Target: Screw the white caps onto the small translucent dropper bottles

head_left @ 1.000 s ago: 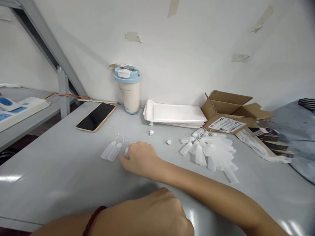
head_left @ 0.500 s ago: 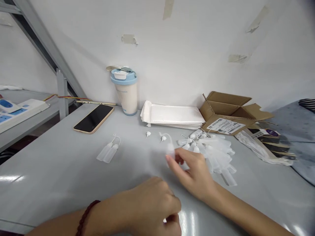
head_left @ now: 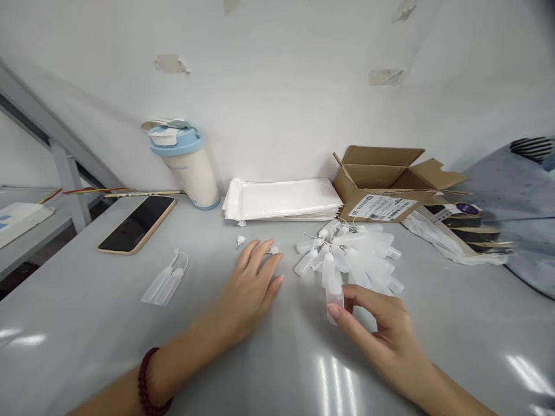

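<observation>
Right grip [head_left: 384,341]: pinching a bottle [head_left: 335,293] low on the body, between thumb and fingers; probably so held to leave the upper end uncovered.
Bottle: near upright, just in front of the pile [head_left: 364,260]; cannot tell whether touching the counter [head_left: 277,370]. Hard to separate at the top from pale plastic behind.
Left grip [head_left: 249,294]: relaxed, fingers spread, grasping nothing visible; extended palm down towards the right tip [head_left: 273,250].
Right tip: partly covered by fingers; cannot tell whether touched.
Left tip [head_left: 241,240]: lying just beyond the fingers, seemingly placed within easy reach.
Pile: heaped beside the right grip, presumably for ready picking; too overlapped to count.
Pair [head_left: 162,286]: laid side by side, well apart from the pile, apparently to avoid mixing.
Sleeves [head_left: 286,199]: stacked flat against the wall [head_left: 277,104], perhaps to free working space.
Box [head_left: 381,179]: standing beside the sleeves, flaps raised; inside mostly hidden.
Cloth [head_left: 511,190]: cut off at the right edge; cannot tell whether worn.
</observation>
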Tool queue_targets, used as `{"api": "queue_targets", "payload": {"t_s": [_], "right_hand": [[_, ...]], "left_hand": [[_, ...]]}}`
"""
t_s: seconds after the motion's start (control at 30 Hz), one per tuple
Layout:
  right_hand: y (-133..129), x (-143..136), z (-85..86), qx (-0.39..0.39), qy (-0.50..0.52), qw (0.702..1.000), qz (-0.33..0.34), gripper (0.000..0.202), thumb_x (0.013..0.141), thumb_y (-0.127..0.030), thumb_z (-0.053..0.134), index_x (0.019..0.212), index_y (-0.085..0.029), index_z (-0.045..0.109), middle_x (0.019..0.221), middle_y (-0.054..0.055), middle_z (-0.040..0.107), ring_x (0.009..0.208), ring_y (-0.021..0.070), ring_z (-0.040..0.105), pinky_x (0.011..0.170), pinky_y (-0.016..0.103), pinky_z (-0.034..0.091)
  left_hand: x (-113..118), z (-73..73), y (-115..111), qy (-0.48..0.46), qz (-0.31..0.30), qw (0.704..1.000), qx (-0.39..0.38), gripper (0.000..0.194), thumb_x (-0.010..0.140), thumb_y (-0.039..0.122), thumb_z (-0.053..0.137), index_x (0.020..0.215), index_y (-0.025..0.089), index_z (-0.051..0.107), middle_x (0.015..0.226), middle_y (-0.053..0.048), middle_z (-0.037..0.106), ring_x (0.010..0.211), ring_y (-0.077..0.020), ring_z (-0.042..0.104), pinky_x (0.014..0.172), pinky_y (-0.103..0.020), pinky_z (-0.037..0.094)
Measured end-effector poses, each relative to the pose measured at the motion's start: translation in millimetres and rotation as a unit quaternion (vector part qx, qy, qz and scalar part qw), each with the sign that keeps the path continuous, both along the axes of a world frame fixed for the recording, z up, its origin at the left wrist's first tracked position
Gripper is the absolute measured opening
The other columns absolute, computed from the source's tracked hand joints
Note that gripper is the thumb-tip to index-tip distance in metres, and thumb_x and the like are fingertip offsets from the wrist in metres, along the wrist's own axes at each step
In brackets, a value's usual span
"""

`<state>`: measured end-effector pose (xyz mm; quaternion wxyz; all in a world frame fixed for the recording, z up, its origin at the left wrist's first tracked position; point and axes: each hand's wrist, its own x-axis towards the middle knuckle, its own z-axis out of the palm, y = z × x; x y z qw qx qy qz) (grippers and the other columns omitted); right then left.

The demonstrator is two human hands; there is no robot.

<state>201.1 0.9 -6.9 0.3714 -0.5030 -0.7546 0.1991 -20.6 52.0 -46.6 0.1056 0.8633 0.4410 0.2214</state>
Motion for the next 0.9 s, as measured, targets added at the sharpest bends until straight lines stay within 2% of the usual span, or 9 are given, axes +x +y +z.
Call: {"api": "queue_targets", "payload": {"t_s": [0.1, 0.23, 0.3, 0.4, 0.5, 0.6, 0.73, 0.9], "right_hand": [[-0.5, -1.1, 2.2, 0.002, 0.002, 1.000, -0.011, 0.020, 0.089, -0.027, 0.057, 0.071, -0.020, 0.061, 0.056, -0.002, 0.055, 0.048, 0.0121, 0.052, 0.041, 0.020, 0.041], [-0.5, 1.0, 0.2, -0.005, -0.007, 1.000, -0.018, 0.022, 0.089, -0.027, 0.056, 0.069, -0.019, 0.059, 0.056, -0.002, 0.053, 0.049, 0.0119, 0.050, 0.040, 0.020, 0.040], [-0.7, 1.9, -0.8, -0.003, -0.010, 1.000, -0.017, 0.022, 0.089, -0.026, 0.056, 0.069, -0.019, 0.058, 0.056, -0.003, 0.052, 0.049, 0.0117, 0.049, 0.041, 0.020, 0.040], [-1.6, 1.9, -1.7, 0.006, -0.008, 1.000, -0.014, 0.019, 0.089, -0.025, 0.055, 0.071, -0.019, 0.058, 0.057, -0.002, 0.052, 0.049, 0.0117, 0.048, 0.040, 0.021, 0.038], [-2.2, 0.7, -2.3, 0.016, -0.005, 1.000, -0.001, 0.018, 0.090, -0.025, 0.054, 0.074, -0.019, 0.058, 0.058, -0.003, 0.050, 0.048, 0.0114, 0.047, 0.039, 0.021, 0.037], [-2.0, -0.8, -3.9, 0.021, -0.011, 1.000, 0.013, 0.017, 0.091, -0.024, 0.054, 0.076, -0.018, 0.058, 0.059, -0.002, 0.052, 0.048, 0.0116, 0.048, 0.041, 0.022, 0.038], [-2.6, -1.6, -8.9, 0.010, -0.021, 0.998, 0.052, 0.014, 0.093, -0.024, 0.055, 0.086, -0.014, 0.062, 0.066, 0.002, 0.058, 0.056, 0.0137, 0.054, 0.050, 0.024, 0.044], [-5.6, -1.4, -12.8, 0.013, -0.038, 0.996, 0.085, 0.018, 0.096, -0.027, 0.053, 0.094, -0.013, 0.063, 0.070, 0.005, 0.059, 0.060, 0.0163, 0.056, 0.052, 0.026, 0.047]], "left_hand": [[-2.8, -7.3, 6.2, 0.023, -0.006, 1.000, -0.011, 0.034, 0.099, 0.026, 0.040, 0.127, 0.012, 0.053, 0.142, -0.016, 0.045, 0.136, -0.0380, 0.027, 0.104, -0.060, 0.039], [-6.7, -11.4, 9.7, 0.028, -0.018, 0.999, -0.013, 0.032, 0.099, 0.024, 0.039, 0.124, 0.012, 0.054, 0.136, -0.015, 0.052, 0.132, -0.0325, 0.038, 0.105, -0.054, 0.042], [-10.2, -10.8, 11.2, 0.023, -0.021, 0.999, -0.008, 0.031, 0.099, 0.018, 0.036, 0.121, 0.011, 0.056, 0.132, -0.016, 0.055, 0.127, -0.0299, 0.045, 0.103, -0.052, 0.045], [-17.2, -7.7, 14.4, 0.010, -0.032, 0.999, -0.004, 0.035, 0.097, 0.009, 0.031, 0.117, 0.015, 0.058, 0.120, -0.012, 0.061, 0.114, -0.0243, 0.056, 0.097, -0.046, 0.050], [-21.1, -3.4, 15.1, -0.005, -0.035, 0.999, -0.002, 0.035, 0.095, 0.007, 0.032, 0.112, 0.018, 0.061, 0.109, -0.008, 0.065, 0.103, -0.0221, 0.060, 0.090, -0.041, 0.053], [-17.7, 2.0, 7.2, -0.035, -0.019, 0.999, 0.002, 0.025, 0.095, 0.012, 0.039, 0.110, 0.017, 0.058, 0.100, -0.008, 0.068, 0.095, -0.0226, 0.063, 0.082, -0.038, 0.054], [-6.7, 11.7, -14.1, -0.089, -0.021, 0.996, -0.020, 0.011, 0.091, 0.016, 0.053, 0.101, 0.020, 0.055, 0.089, -0.001, 0.070, 0.073, -0.0140, 0.066, 0.057, -0.021, 0.053], [2.5, 23.6, -29.3, -0.214, -0.083, 0.968, -0.102, 0.012, 0.084, 0.014, 0.063, 0.092, 0.022, 0.060, 0.079, 0.003, 0.070, 0.063, -0.0091, 0.063, 0.063, -0.018, 0.051]]}}
